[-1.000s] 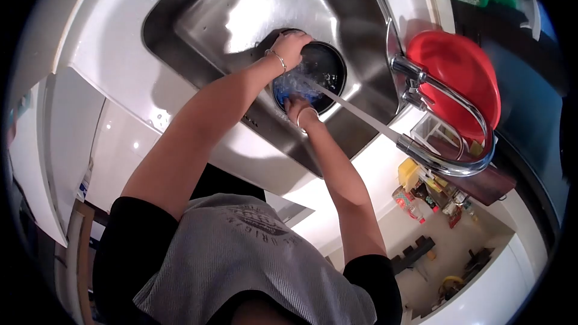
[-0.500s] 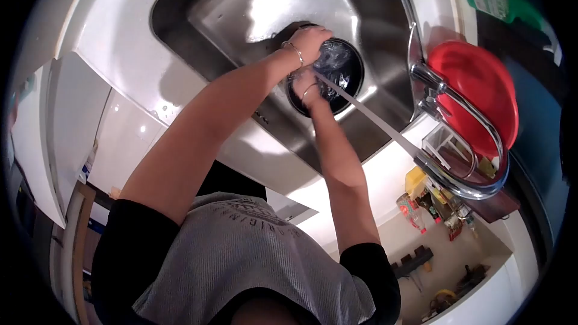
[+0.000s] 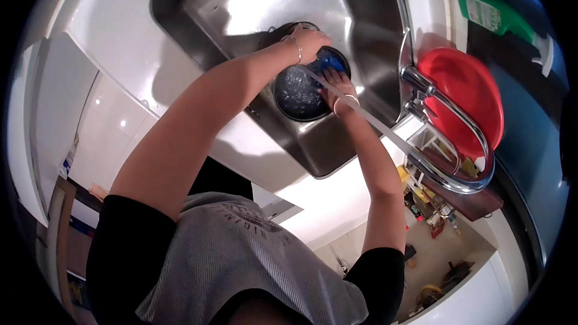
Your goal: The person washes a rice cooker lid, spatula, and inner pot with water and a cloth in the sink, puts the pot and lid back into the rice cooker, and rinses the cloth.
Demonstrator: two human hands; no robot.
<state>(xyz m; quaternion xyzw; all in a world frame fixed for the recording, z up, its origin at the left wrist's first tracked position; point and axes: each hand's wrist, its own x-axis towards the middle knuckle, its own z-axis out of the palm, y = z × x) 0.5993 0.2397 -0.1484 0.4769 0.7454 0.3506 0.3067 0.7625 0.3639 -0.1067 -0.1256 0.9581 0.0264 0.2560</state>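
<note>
At the left of the frame the white counter (image 3: 120, 48) runs along my side of the steel sink (image 3: 180, 24), which fills the upper middle. My left hand (image 3: 308, 45) comes in from the left, a bracelet (image 3: 298, 49) on its wrist. Its fingers are bent over the top edge of the dark round pot (image 3: 286, 108), grasping it there, I suppose so that the pot cannot slide on the smooth steel; whether a handle lies under my palm I cannot tell.

The pot sits in the sink, just above the centre of the frame, its mouth towards me and water churning inside. Tipped or level, I can't say, but its place suits the stream (image 3: 373, 123), which lands within the rim.

My right hand (image 3: 340, 87) reaches in from the lower right, fingers stretched over a blue cloth or sponge (image 3: 331, 60) against the pot's right inner side, probably to spread the pressure; whether they also pinch it, I cannot tell.

Right of that, the chrome tap (image 3: 436, 174) slants its spout towards the pot. Beyond it stands the red basin (image 3: 469, 78), seemingly set aside from the water, and a green bottle (image 3: 509, 19) lies at the upper right.
</note>
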